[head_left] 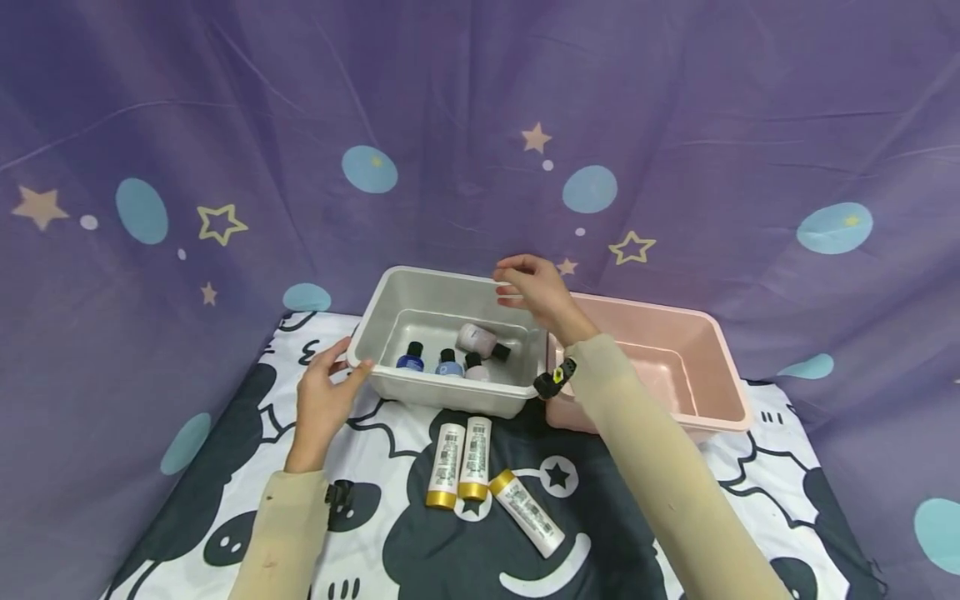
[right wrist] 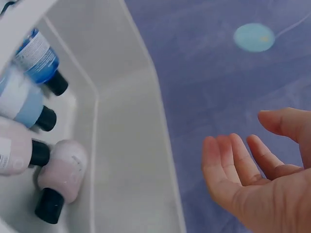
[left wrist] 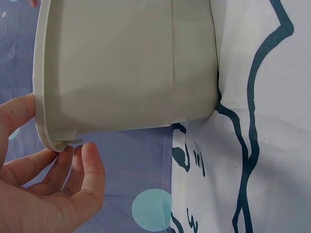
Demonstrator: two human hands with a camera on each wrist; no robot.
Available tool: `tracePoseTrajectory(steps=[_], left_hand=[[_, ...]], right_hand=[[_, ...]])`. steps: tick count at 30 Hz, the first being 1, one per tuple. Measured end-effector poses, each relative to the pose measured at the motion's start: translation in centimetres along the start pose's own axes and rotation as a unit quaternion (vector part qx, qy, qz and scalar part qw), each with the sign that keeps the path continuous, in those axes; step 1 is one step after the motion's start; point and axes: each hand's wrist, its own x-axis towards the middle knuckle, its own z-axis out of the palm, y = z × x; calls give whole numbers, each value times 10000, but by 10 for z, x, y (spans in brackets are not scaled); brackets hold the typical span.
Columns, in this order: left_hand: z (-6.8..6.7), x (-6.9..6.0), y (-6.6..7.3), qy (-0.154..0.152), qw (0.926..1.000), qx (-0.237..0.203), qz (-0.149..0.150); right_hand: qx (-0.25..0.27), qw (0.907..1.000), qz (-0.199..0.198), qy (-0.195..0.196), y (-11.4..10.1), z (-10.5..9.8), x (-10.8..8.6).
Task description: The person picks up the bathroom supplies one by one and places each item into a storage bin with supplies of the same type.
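My left hand (head_left: pixel 322 400) grips the left rim of a light grey plastic bin (head_left: pixel 435 386), its thumb and fingers around the rim's corner in the left wrist view. Inside the bin are small nail polish bottles with black caps: a dark blue bottle (head_left: pixel 410 362), a light blue bottle (head_left: pixel 448 367), a pale pink bottle (head_left: pixel 476 337) lying on its side and another pale pink bottle (right wrist: pixel 14 148). Above the bin's far right corner hovers my right hand (head_left: pixel 534 292). Its fingers are loosely bent and hold nothing in the right wrist view.
A pink bin (head_left: pixel 712 350) stands against the grey bin's right side. In front, three white tubes with gold caps, one a slanted tube (head_left: pixel 531 515), lie on the patterned cloth (head_left: pixel 420 550). Behind hangs a purple curtain (head_left: pixel 465 100).
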Motion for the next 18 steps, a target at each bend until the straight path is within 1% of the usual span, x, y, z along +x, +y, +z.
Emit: tracePoseTrajectory(steps=[3,8,15,18], left_hand=[[0,0,0,-6,10000,-7,-12],[0,0,0,-20,10000,40,18],[1,1,-2,-31,10000,59,-3],[2,1,-2,-26,10000,51,-14]], right_hand=[[42,9996,-256,-65,-7,-5,-15],[20,9974,-700,-156,-13,-18,-43],[-131,9942,-1050,-191,-7,-36,-75],[-263,9931,-1129,-168,-4,-41,-86]])
